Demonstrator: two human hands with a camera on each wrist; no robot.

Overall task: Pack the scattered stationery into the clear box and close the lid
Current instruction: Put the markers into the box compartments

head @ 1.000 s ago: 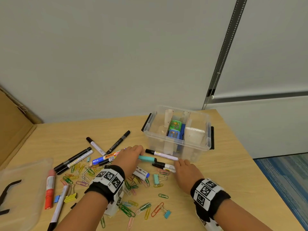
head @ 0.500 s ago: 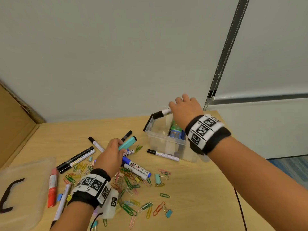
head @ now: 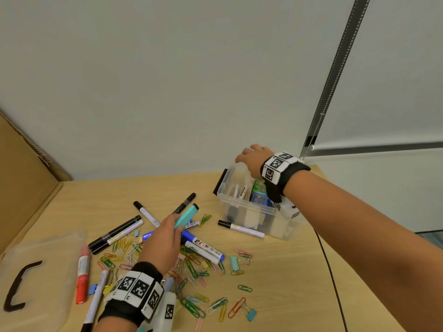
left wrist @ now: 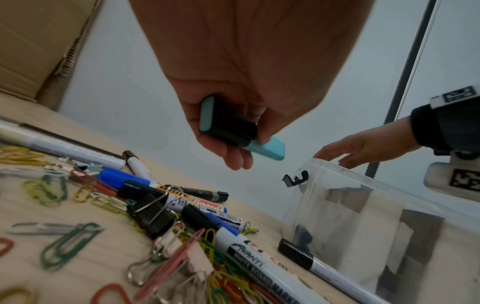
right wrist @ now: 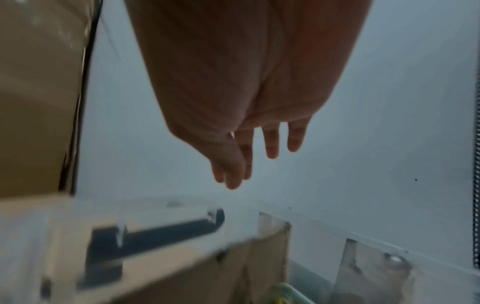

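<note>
The left hand (head: 165,238) is clamped around a teal highlighter (head: 186,215), fingers and thumb curled on its barrel, holding it raised above the scattered markers; in the left wrist view the highlighter's (left wrist: 233,127) black cap end faces the camera. The right hand (head: 254,158) hangs over the far left corner of the clear box (head: 242,207), fingers straight and spread, holding nothing; the right wrist view shows those fingers (right wrist: 270,144) apart above the box rim. The box stands open on the wooden surface (head: 287,283), to the right of the clutter, with a green and blue item and white dividers inside. A white marker (head: 241,228) lies just in front of the box. Coloured paper clips (head: 191,271) and several markers lie scattered between the hands. The clear lid (head: 48,255) with its black handle lies at the far left.
</note>
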